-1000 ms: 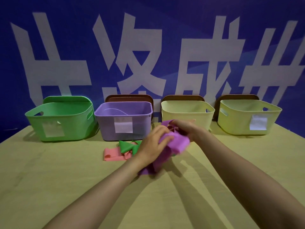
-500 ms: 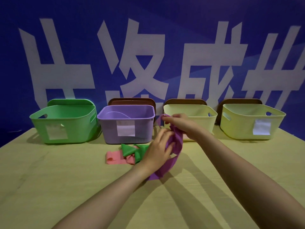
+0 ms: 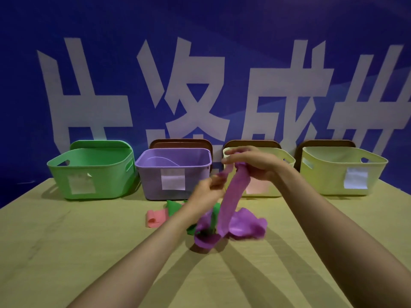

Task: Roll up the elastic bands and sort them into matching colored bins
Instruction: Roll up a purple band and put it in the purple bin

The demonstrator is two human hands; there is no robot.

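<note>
Blue banner wall behind a yellow worktop [image 3: 66,241]. Centre left, the purple bin [image 3: 151,181] waits. At centre my blurred left hand [image 3: 205,193] seems to pinch the purple band [image 3: 235,196]'s short end. My right hand [image 3: 255,163] grips its top, tail pooled below. Rolling looks not yet begun: next, wind it tight.

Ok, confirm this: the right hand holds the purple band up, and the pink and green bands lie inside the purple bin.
Wrong on one point. The head view shows the right hand holding the purple band up, but the pink band and green band lie on the table in front of the purple bin, not inside it.
</note>
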